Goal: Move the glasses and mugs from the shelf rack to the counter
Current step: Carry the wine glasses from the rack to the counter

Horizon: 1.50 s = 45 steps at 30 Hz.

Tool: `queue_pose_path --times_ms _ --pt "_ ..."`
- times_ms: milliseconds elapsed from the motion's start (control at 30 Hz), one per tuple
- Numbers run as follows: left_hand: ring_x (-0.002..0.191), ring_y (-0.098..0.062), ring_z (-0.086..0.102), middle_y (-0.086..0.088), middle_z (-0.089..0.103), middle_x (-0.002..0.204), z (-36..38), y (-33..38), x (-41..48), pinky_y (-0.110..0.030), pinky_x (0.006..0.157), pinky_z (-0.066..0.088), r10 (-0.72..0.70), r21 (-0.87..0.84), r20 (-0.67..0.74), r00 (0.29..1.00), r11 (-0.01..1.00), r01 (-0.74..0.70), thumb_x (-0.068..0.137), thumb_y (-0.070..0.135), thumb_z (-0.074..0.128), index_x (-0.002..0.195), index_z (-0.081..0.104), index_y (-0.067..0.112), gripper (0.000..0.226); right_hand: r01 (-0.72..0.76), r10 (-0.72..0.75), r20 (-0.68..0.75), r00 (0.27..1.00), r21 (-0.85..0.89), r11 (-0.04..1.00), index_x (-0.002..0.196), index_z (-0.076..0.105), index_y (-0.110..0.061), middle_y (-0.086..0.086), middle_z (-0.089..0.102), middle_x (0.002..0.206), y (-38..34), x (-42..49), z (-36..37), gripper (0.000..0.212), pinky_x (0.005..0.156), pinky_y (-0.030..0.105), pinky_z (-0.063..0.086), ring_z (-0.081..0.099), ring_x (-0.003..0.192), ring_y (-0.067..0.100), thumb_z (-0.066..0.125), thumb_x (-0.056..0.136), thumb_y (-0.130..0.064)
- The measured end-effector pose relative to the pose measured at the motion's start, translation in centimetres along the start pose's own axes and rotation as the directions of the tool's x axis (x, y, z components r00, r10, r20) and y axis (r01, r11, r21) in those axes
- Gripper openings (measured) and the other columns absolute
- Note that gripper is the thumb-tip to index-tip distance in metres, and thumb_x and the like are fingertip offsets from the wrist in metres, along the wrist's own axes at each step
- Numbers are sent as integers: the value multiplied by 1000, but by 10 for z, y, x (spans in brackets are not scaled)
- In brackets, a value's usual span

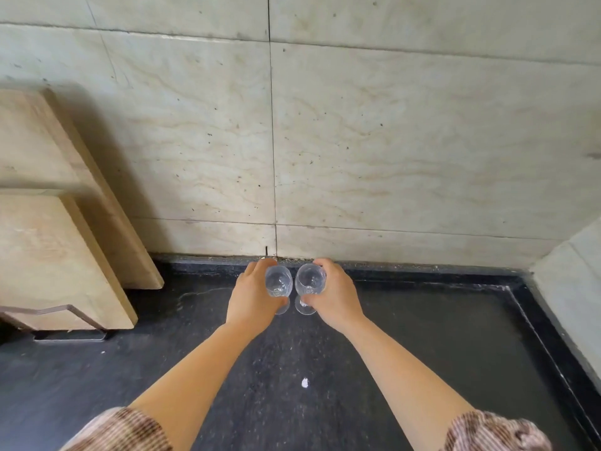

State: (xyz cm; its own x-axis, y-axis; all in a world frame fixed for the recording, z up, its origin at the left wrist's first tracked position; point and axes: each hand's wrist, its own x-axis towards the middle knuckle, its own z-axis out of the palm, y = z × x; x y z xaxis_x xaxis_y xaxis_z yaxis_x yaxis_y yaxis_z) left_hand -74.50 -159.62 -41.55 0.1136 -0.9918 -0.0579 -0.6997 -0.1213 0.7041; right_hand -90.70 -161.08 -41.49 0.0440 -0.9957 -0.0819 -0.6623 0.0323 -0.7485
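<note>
Stone slabs (48, 222) left, white speck (305, 382) near

Two clear stemmed glasses, left glass (278, 281) and right glass (310, 280), upright, side by side with a slim gap, round feet on the dark worktop (422, 336) near the back wall

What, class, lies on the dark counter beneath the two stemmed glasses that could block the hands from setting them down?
Nothing visible. The left hand and right hand each hold a stemmed glass over bare counter; the wooden boards stand well to the left.
</note>
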Motion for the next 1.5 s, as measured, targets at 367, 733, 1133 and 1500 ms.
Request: queue_pose_path --times_ms 367,733,1133,1500 --pt "103 -22 54 4 55 121 9 -3 18 -42 82 52 -35 -11 -12 999 999 35 72 17 67 120 50 34 54 -13 13 32 999 -25 1000 122 52 -26 -6 60 123 1 21 7 62 81 25 48 59 107 16 84 70 -20" --pt "137 -26 33 1 31 153 -33 -2 -20 -41 107 37 -50 59 20 999 997 49 87 29 59 148 22 27 71 141 -137 36 990 -357 924 136 42 -13 5 54 127 -42 -1 -4 61 88 34 46 45 119 24 69 84 -31" --pt "133 -28 29 -5 32 147 -218 -79 -241 -42 95 46 -312 293 -286 906 871 393 94 32 41 144 29 23 52 599 -447 429 785 -341 725 135 41 -16 4 50 133 -213 -172 102 46 94 38 43 41 124 25 47 96 -41" --pt "122 -40 40 -19 45 130 -372 -173 -615 -44 101 37 -525 147 -649 551 623 768 90 32 47 128 45 11 43 910 -672 640 372 -109 400 137 40 -11 12 48 135 -380 -494 226 53 101 45 39 39 128 31 46 95 -42"
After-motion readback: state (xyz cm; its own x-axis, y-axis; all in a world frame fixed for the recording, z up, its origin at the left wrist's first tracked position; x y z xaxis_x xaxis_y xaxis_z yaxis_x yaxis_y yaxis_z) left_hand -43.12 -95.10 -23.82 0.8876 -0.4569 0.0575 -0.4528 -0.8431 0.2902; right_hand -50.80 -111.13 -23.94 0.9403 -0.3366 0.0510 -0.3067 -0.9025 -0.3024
